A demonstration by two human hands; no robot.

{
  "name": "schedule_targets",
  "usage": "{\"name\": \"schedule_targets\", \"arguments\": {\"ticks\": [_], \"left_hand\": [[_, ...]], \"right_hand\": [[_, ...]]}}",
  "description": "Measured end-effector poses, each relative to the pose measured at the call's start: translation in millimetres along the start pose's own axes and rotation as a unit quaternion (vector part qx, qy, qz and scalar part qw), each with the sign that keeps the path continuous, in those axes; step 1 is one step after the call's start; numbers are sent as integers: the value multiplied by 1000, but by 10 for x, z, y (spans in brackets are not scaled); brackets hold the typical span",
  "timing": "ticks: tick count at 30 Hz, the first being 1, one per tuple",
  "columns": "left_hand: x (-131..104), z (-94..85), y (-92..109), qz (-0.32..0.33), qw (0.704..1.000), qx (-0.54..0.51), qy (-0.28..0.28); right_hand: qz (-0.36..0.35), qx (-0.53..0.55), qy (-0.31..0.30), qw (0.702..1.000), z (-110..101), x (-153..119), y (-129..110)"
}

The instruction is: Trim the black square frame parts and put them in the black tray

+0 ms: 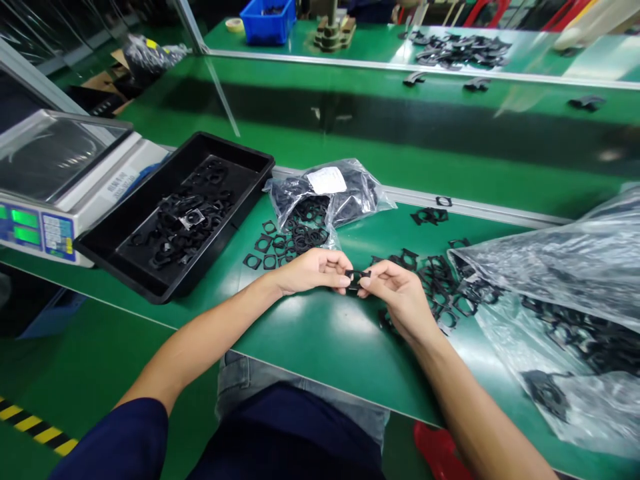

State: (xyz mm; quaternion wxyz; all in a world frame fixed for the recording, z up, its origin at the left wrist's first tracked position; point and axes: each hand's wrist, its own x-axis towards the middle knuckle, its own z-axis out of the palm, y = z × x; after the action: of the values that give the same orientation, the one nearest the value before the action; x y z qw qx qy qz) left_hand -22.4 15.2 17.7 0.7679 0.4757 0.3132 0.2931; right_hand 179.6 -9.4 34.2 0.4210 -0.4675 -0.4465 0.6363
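Note:
A small black part [358, 279] is held over the green table between my two hands. My left hand [320, 272] pinches its left end, and my right hand [397, 293] pinches its right end. Just beyond my left hand lie loose black rings and square frames [300, 237], beside a clear bag of black parts [350, 190] with a white label. More black frames [440, 283] are scattered to the right of my right hand. At the left, a black tray [200, 270] holds a heap of similar black parts.
A scale [60, 193] stands left of the tray. Large clear bags [565, 267] with black parts cover the right side. Behind a metal rail [500, 215] are a blue bin [269, 23] and black curved parts [460, 50]. A red object [437, 450] is below the table edge.

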Motion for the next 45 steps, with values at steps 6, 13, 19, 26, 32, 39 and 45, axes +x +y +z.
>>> {"name": "schedule_targets", "arguments": {"ticks": [6,13,19,26,32,39,45], "left_hand": [[-6,-8,-5,-13,1000,-8,-23],[-3,-8,-16,8,1000,6,1],[22,17,-79,31,998,25,54],[6,-1,-30,38,998,46,14],[12,37,-51,41,996,35,68],[28,168,-131,110,975,95,165],[26,162,-130,109,973,117,163]], "right_hand": [[6,14,-20,1000,-2,-4,4],[-15,0,-13,1000,-11,-19,9],[-48,-33,19,998,-4,-29,-6],[-24,-8,-2,1000,5,-28,-5],[-47,-33,22,998,14,-20,8],[-106,-96,65,988,16,-23,79],[-137,-143,63,978,-13,-16,121]]}}
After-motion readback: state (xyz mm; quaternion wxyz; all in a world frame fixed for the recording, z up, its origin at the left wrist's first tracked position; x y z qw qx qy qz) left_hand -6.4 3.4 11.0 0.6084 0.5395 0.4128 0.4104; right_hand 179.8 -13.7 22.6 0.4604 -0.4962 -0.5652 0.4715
